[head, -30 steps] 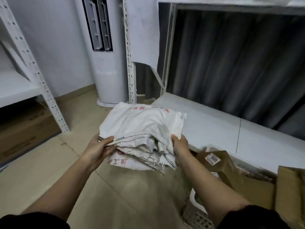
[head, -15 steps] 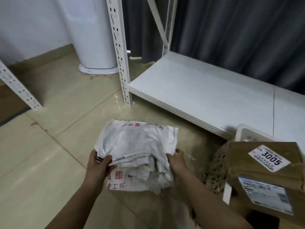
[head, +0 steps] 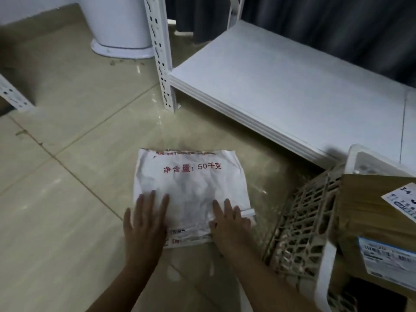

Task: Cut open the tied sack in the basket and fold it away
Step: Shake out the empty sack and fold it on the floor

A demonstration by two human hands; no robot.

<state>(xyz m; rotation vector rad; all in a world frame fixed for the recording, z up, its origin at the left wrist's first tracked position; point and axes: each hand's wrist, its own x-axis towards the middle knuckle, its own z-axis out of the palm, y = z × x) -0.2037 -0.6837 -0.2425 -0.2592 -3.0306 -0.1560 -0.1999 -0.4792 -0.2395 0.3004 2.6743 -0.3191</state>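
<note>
We see a tiled floor (head: 67, 199) carrying the folded sack (head: 191, 188); right of the sack sits a basket (head: 304, 221), beyond it a shelf (head: 292, 86).

I see a white woven-plastic sack (head: 191, 190), creased and matt, lying on glossy beige floor tiles (head: 67, 199). The basket (head: 301, 224) is latticed plastic; the box (head: 371, 221) is plain brown cardboard; the shelf (head: 281, 82) looks like smooth painted metal.
</note>
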